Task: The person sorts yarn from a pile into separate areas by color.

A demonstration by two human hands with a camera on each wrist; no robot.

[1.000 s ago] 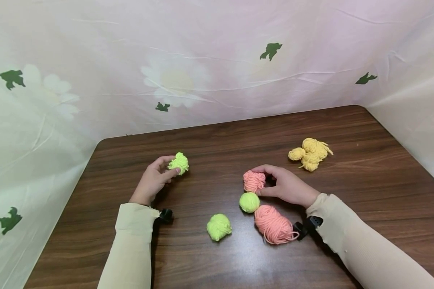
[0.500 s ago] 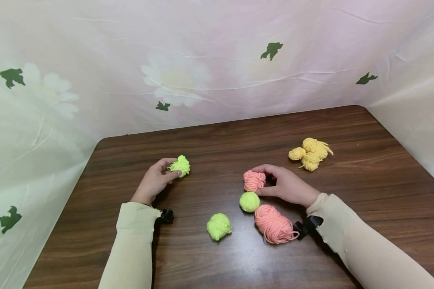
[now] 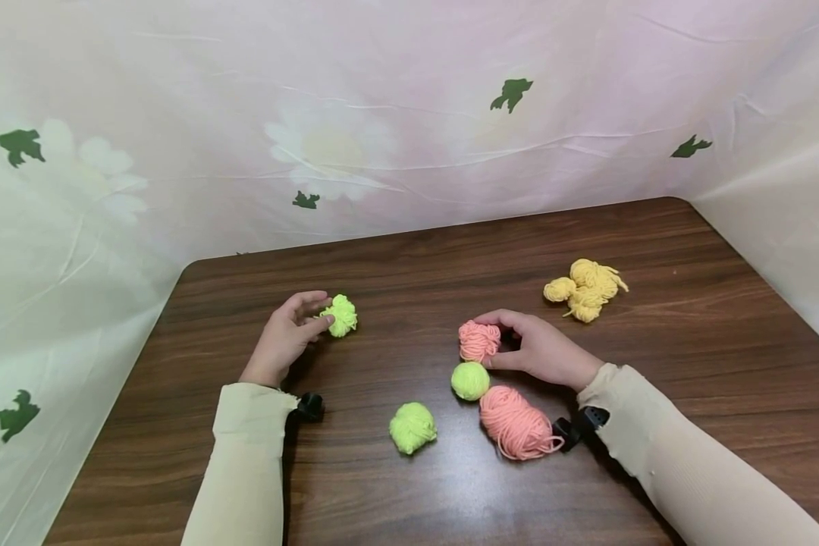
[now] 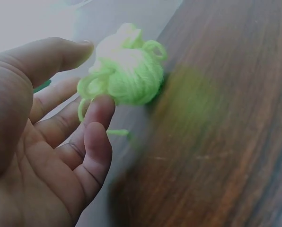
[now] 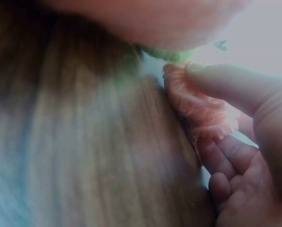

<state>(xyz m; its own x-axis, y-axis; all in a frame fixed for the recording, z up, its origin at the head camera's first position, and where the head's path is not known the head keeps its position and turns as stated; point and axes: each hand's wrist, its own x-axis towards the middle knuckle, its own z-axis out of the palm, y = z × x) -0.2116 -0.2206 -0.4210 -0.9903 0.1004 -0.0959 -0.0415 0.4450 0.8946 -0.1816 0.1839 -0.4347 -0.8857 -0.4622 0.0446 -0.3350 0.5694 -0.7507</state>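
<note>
Yarn strand (image 4: 117, 132) shows only in left-wrist view — left hand (image 3: 280, 340) spread beside green yarn (image 3: 343, 317), right hand (image 3: 544, 350) pinching pink yarn (image 3: 479, 341)

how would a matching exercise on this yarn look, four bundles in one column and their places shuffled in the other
Bundles
1. loopy green yarn
2. small pink yarn
3. large pink yarn
4. yellow yarn

Places
A. beside the black device at the right wrist
B. held in the right hand
C. toward the far right of the table, apart from both hands
D. at the left hand

Right pairs: 1-D, 2-B, 3-A, 4-C
</note>
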